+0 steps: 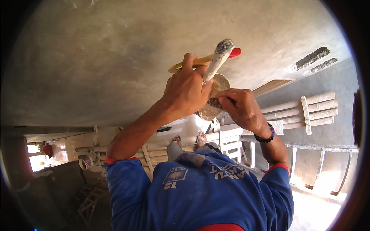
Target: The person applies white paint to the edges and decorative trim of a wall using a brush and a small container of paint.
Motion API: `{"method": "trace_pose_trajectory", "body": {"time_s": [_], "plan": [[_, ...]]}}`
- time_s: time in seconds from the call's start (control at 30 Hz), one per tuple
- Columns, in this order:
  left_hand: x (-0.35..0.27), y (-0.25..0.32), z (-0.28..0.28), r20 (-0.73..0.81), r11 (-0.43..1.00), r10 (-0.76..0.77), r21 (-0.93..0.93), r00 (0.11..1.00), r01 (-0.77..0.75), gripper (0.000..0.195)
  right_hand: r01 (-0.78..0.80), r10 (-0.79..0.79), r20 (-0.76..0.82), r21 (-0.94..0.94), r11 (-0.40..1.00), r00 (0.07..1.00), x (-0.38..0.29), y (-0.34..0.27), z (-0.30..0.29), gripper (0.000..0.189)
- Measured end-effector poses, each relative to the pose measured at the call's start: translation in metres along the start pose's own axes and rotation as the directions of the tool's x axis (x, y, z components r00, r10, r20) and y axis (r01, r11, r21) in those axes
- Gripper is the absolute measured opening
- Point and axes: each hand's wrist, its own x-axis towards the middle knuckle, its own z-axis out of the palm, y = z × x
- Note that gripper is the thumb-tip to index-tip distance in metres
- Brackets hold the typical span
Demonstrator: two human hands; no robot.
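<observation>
My left hand grips a stick-like handle crusted with white material, its dark end pointing up. A paintbrush with a yellowish handle and red tip is tucked between the same hand's fingers, its pale bristles pointing left. Just below the handle is a rounded, smeared pan or blade; whether it joins the handle is hidden by the hand. My right hand pinches a small dark piece against the face of this rounded thing. What the dark piece is, I cannot tell.
A grey plastered wall spans the top, with rough chases at right. My sandalled feet rest on bamboo poles. More bamboo lies right, above a metal frame. A white bucket is at left.
</observation>
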Motion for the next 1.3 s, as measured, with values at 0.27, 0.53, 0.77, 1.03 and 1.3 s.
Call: {"method": "trace_pose_trajectory", "body": {"time_s": [0.27,0.53,0.77,1.03,1.3], "plan": [[0.006,0.003,-0.005,0.061,0.999,-0.014,-0.028,0.998,0.016,0.030,0.189,-0.247,-0.106,-0.387,0.902,0.963,0.000,0.003,0.009,0.009],[0.005,0.004,-0.003,0.089,0.998,-0.065,0.000,0.994,0.066,0.029,0.290,-0.326,-0.003,-0.445,0.847,0.946,-0.001,0.003,0.016,0.012],[-0.002,-0.002,-0.001,0.078,0.997,-0.071,-0.005,0.994,0.072,0.030,0.314,-0.311,0.086,-0.474,0.823,0.946,-0.004,0.006,0.025,0.013],[-0.005,-0.002,0.008,0.133,0.992,-0.127,0.003,0.983,0.128,0.027,0.269,-0.219,0.177,-0.339,0.902,0.959,0.002,0.016,0.020,0.009],[0.011,-0.006,-0.025,0.066,0.985,-0.084,-0.149,0.994,0.093,0.028,-0.348,0.250,0.254,0.500,0.793,0.935,0.001,0.005,-0.040,0.021]]}}
